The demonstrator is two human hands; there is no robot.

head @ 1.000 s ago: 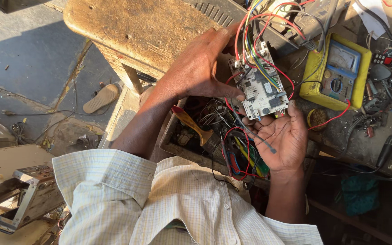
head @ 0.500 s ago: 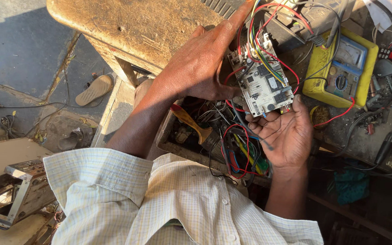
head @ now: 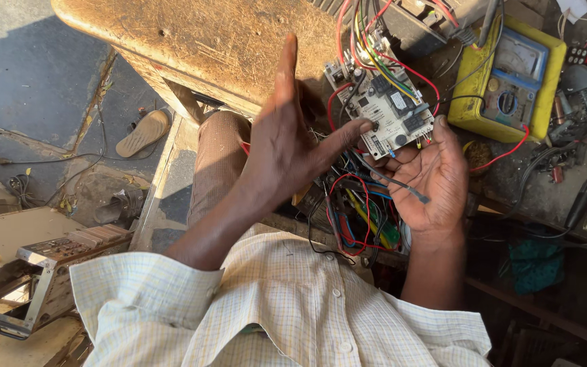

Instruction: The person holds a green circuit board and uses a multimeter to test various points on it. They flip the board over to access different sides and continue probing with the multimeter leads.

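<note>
while our right hand (head: 429, 180) cups the lower edge of the white circuit board (head: 390, 112) from beneath, its fingers curl up around the board's near corner and a thin dark probe (head: 397, 182) lies slack across the palm, so that hand is holding the board tilted toward our eyes rather than flat. our left hand (head: 287, 146) is spread wide, gripping nothing: the thumb stands straight up and one fingertip stretches across to touch the board's left edge, which reads to us as steadying or pointing at a spot there. the board sits above our lap, just off the front edge of the wooden bench (head: 212, 41), tethered by a bundle of red, yellow, green and black wires (head: 368, 37) running up from its top edge; that leash is why it hovers close to the bench instead of resting on it. the yellow multimeter (head: 511, 78) lies just right of the board, its red lead (head: 504, 153) looping down near our right wrist. below the hands more loose wires (head: 354, 217) crowd an open tray, so there is little free room underneath. open space lies mainly to the left, over the bench top and the floor with a sandal (head: 143, 132), well apart.
</note>
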